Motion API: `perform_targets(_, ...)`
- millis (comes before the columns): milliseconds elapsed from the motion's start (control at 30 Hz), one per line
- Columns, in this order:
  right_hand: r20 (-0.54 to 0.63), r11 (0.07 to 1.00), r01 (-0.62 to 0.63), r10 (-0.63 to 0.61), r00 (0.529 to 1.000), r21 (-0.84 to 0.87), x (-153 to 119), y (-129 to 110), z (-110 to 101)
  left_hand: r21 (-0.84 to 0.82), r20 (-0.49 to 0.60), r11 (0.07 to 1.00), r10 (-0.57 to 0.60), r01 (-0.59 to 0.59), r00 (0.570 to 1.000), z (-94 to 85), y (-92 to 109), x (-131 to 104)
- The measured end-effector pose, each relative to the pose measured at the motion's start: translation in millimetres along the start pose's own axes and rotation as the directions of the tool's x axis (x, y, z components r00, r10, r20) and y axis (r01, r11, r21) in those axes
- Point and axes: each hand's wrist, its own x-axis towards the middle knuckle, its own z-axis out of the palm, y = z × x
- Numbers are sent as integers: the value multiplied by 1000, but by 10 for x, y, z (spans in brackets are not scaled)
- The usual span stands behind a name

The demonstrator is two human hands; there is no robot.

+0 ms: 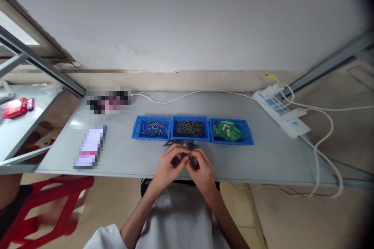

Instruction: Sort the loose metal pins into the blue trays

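Note:
My left hand (172, 163) and my right hand (201, 166) meet fingertip to fingertip just above the front of the table. Both are closed in a pinch around something tiny with a brassy glint, too small to name. Just beyond the fingers lies a loose pile of thin metal pins (191, 145), partly hidden by my hands. Behind it stand three blue bins side by side. The left bin (150, 138) holds scattered silvery pins, and the middle bin (191, 139) a denser heap of darker, brass-toned pins. Inside the right bin (232, 141) is a green plastic bag (230, 131) with whitish pieces.
A phone (90, 147) lies at the left, with a blurred-out object (109, 102) behind it. On the right, a white power strip (280, 113) trails white cables (330, 124). A red stool (58, 206) and part of another person (10, 190) are at lower left.

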Motion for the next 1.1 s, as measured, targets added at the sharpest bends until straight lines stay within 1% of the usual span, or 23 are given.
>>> perform_targets(233, 2, 1000, 9, -9, 1000, 6, 0, -18, -3, -17, -39, 999, 31, -32, 999, 22, -43, -43)
perform_targets(400, 16, 999, 40, -41, 999, 14, 19, -28, -19, -56, -57, 998, 11, -14, 998, 14, -67, -50)
perform_targets(533, 11, 998, 57, -57, 998, 5, 4, -15, -16, -82, -36, 997, -6, 3, 999, 0, -45, -13)
perform_targets(667, 11, 999, 48, -49, 999, 15, 3, -19, -23, -96, -60, 995, -26, 20, 998, -20, -48, -18)
perform_targets(833, 31, 998, 31, -33, 999, 46, 27, -46, -53, -139, -62, 990, -32, 23, 998, -40, -108, -50)
perform_targets(967, 33, 998, 16, -17, 999, 57, 35, -46, -52, -123, -56, 992, -39, 32, 998, -40, -139, -48)
perform_targets(1100, 36, 998, 14, -16, 999, 57, 35, -31, -42, -112, -70, 993, -32, 24, 997, -38, -125, -30)
